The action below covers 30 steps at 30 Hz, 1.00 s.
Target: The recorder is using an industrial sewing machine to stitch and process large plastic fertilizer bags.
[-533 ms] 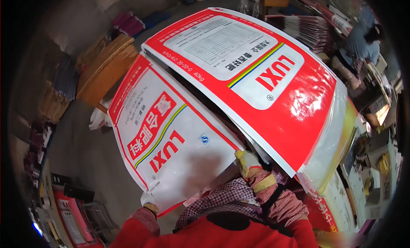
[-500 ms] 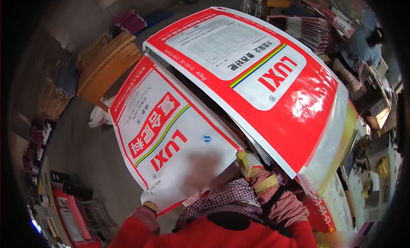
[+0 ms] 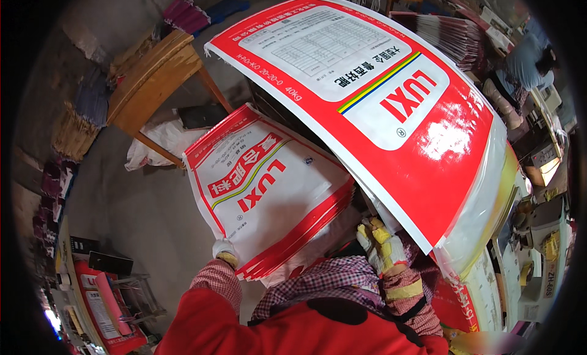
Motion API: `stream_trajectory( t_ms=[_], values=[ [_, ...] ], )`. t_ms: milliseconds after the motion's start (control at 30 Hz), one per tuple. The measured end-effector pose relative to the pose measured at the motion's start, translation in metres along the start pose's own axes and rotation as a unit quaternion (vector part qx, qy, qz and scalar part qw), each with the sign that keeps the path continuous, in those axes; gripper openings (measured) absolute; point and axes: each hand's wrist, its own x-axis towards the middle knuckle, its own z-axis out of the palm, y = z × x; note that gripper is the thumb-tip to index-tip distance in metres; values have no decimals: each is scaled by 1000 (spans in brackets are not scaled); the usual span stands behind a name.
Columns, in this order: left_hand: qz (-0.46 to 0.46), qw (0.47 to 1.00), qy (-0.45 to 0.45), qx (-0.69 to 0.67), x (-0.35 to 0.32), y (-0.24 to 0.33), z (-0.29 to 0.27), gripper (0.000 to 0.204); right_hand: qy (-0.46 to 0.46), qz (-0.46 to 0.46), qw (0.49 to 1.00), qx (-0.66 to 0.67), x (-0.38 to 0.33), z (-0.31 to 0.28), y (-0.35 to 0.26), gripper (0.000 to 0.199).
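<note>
A red-and-white printed woven sack [image 3: 263,214] lies lower left, layered over several others whose red edges fan out on the near side. My left hand [image 3: 225,252], in a pale glove, is closed on the near left corner of this sack. My right hand [image 3: 380,245], in a white and yellow glove, is beside the right edge of the sacks with its fingers stretched out and nothing visible in them. Above and right of it, a larger red-and-white sack [image 3: 397,147] lies flat on top of a pile, and its near corner hangs close to my right hand.
A wooden table [image 3: 159,80] stands at the far left, with a white plastic bag [image 3: 162,144] beneath it. Folded sacks [image 3: 443,37] are stacked at the back right. Another person [image 3: 520,67] sits at the far right. A machine [image 3: 544,251] stands at the near right.
The held sack has come down onto the layered sacks, and their red near edges now show. My right hand has let go of its right edge and moved right; my left hand has moved up.
</note>
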Motion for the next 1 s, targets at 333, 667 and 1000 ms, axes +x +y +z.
stream_trajectory(
  t_ms=[333, 667, 1000],
  values=[
    [254, 876, -73, 404, 51, -20, -17, 33, -16, 3, 1000, 9, -23, -9, -5, 39],
    [159, 947, -41, 277, 27, 15, -59, 29, -18, -5, 1000, -18, -42, -25, -10, 41],
    [485, 799, 215, -282, -148, 237, -201, 25, -86, -74, 969, -220, -80, -55, -26, 38]
  ],
)
